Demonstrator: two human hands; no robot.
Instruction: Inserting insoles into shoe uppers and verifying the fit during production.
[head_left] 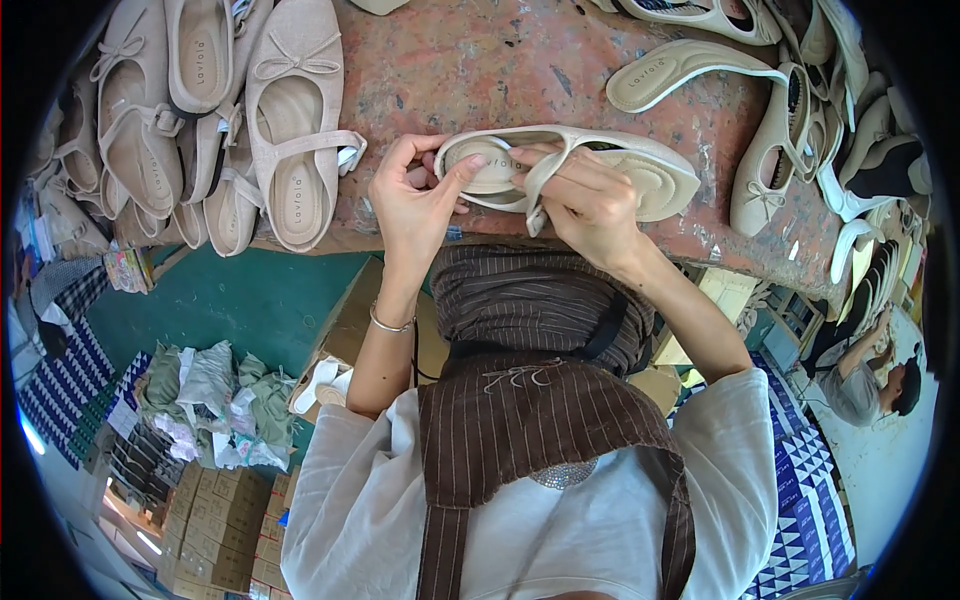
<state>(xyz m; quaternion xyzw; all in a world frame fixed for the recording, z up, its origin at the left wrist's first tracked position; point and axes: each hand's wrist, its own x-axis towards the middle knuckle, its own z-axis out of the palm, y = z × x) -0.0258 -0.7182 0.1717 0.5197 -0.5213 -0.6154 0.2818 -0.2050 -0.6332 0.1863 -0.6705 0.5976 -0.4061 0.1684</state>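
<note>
Stacked brown cardboard cartons (215,525) sit at the near left on the floor, beside a heap of pale green and white cloth (215,400). A small colourful printed packet (125,268) lies at the left, just below the bench (480,60) edge. The beige flat shoe (600,165) lies at the near edge of the reddish, worn bench, its toe pointing right. The left hand (415,195) curls around the heel end, thumb pressed onto the insole, gripping it. The right hand (590,200) is closed on the shoe's strap (545,185), pinching it over the opening. Both forearms rise from the lower edge, elbows bent. A pile of beige bow shoes (200,120) crowds the far left; more shoes (800,120) crowd the right. Bare bench lies between, beyond the hands.
</note>
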